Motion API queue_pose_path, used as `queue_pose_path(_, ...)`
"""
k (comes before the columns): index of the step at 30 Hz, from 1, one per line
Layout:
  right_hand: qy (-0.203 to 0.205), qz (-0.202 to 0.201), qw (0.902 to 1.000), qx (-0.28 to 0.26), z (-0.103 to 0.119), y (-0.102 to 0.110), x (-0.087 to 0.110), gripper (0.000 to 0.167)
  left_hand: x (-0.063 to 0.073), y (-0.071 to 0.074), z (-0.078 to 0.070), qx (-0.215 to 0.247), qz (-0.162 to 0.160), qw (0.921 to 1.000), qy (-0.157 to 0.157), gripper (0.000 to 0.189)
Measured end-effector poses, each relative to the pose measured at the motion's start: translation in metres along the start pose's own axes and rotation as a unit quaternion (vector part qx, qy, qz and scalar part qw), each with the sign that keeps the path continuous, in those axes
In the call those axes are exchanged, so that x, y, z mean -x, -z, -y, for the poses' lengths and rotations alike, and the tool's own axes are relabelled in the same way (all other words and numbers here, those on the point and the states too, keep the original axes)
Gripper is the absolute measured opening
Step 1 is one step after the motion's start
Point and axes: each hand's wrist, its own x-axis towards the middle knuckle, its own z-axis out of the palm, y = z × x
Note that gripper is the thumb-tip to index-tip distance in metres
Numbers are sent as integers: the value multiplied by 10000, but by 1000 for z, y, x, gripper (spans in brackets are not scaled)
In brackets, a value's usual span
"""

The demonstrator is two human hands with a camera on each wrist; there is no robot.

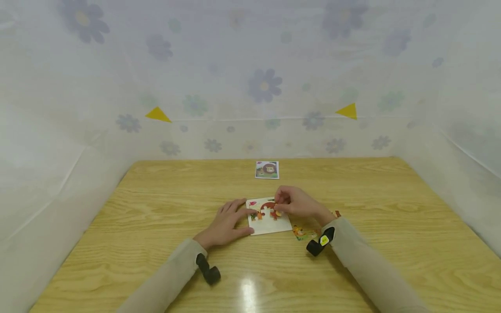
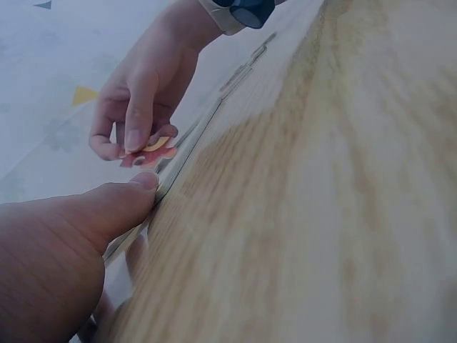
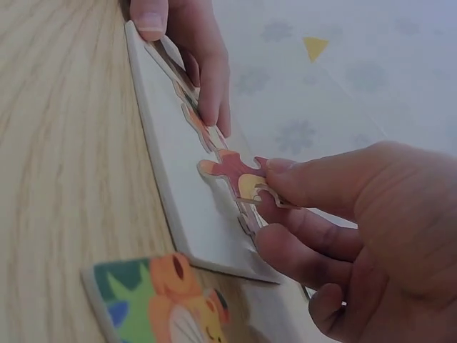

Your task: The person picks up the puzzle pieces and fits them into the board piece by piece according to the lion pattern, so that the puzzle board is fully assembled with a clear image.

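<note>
A white puzzle board [image 1: 270, 226] lies on the wooden table, its upper part partly filled with picture pieces. My left hand [image 1: 226, 222] rests at its left side, thumb at the near corner and forefinger reaching over the pieces in it. Between thumb and fingers, my right hand [image 1: 298, 202] pinches a red-brown jigsaw piece [image 3: 230, 166] with a yellow patch. In the right wrist view this piece is tilted just over the board, and I cannot tell whether it touches. Loose jigsaw pieces [image 1: 299, 232] lie right of the board, partly hidden under my right wrist.
A small square picture card [image 1: 267, 170] with a lion lies near the table's far edge. The wooden table [image 1: 156, 191] is bordered by white flowered sheeting [image 1: 231, 87] at the back and sides, with two yellow triangles on the back sheet.
</note>
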Motion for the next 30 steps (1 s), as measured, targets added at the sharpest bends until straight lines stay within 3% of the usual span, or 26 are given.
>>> queue_pose_path(4,-147,36,9999,28,2,-7,-8,10,0,0,-1,8,-37,10000,-51,52)
queue_pose_path(9,-12,14,9998,174,2,-17,-18,10,5,1,0,11,-125,9999,-57,52)
queue_pose_path(18,-60,-371,9977,560,6,-24,-17,8,-2,0,0,-5,-133,9998,-129,52)
queue_pose_path(30,-347,-651,9917,1055,11,-32,-18,8,-1,1,0,-9,-98,9999,-98,51)
